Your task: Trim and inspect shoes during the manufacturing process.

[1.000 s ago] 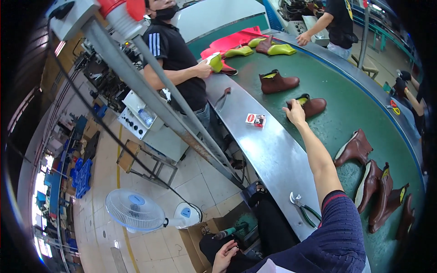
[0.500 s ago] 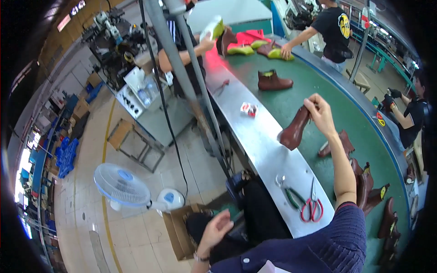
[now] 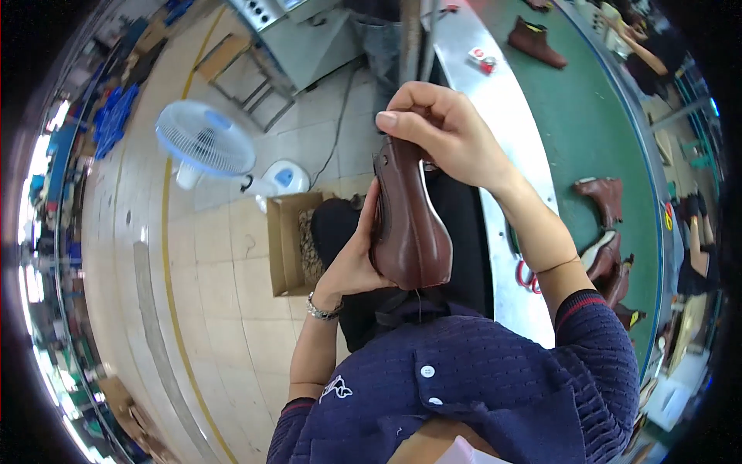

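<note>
A brown leather ankle boot (image 3: 417, 232) is held in both hands above my lap. My right hand (image 3: 456, 135) grips its upper end, with thumb and fingers closed there. Along its left side lies my left hand (image 3: 352, 263), supporting the rounded lower end from beside and beneath. Part of the left fingers is hidden behind the leather. Red-handled scissors (image 3: 527, 277) rest on the metal ledge (image 3: 533, 178) to my right, partly covered by my right forearm.
On the green belt (image 3: 576, 131) stand another brown boot (image 3: 535, 42) and several more boots (image 3: 607, 199) nearer me. An open carton (image 3: 277, 247) and a fan (image 3: 205, 139) are on the floor at left. Other people work farther off at the right.
The boot has come from over the belt to above my lap in my right hand. My left hand has risen and taken hold of it. The view has turned downward.
</note>
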Available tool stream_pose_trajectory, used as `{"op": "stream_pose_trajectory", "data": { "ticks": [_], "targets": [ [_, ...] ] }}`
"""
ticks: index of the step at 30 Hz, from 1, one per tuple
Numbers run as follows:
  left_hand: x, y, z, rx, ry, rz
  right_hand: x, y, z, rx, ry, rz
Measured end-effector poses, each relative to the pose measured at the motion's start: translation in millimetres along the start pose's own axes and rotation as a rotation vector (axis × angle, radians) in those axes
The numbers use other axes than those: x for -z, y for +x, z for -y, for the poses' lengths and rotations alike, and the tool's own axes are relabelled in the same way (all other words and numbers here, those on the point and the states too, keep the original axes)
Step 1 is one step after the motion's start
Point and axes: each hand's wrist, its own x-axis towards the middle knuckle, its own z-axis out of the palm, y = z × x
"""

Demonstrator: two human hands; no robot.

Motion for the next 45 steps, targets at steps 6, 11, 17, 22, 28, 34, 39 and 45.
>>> {"op": "stream_pose_trajectory", "data": {
  "ticks": [6,11,17,22,28,34,39,45],
  "targets": [
    [22.2,-53.3,16.6,0.102,-0.134,-0.24,-62.2,18.5,-23.3,0.063,0.076,0.132],
    [30.7,-63.2,24.2,0.061,-0.27,-0.316,-66.9,17.4,-32.8,0.001,0.136,0.145],
    [44.4,-97.2,38.7,0.298,-0.298,-0.493,15.3,-45.3,-127.2,-0.129,-0.452,-0.315],
    [60.3,-126.9,66.6,0.318,-0.608,-0.668,73.9,-190.5,-203.5,-0.545,-1.163,-0.396],
    [60.1,-80.2,47.5,0.569,-0.651,-0.53,62.7,-240.5,-223.0,-0.599,-1.17,-0.466],
    [48.7,-44.9,54.9,0.662,-0.626,-0.496,77.2,-223.8,-247.8,-0.566,-1.199,-0.438],
    [42.4,-25.0,75.2,0.602,-0.55,-0.506,33.3,-150.9,-170.9,-0.787,-0.031,-0.423],
    [49.3,-9.1,60.1,0.309,0.047,-0.591,-15.6,-68.4,-87.2,-0.752,0.242,0.11]
  ]
}}
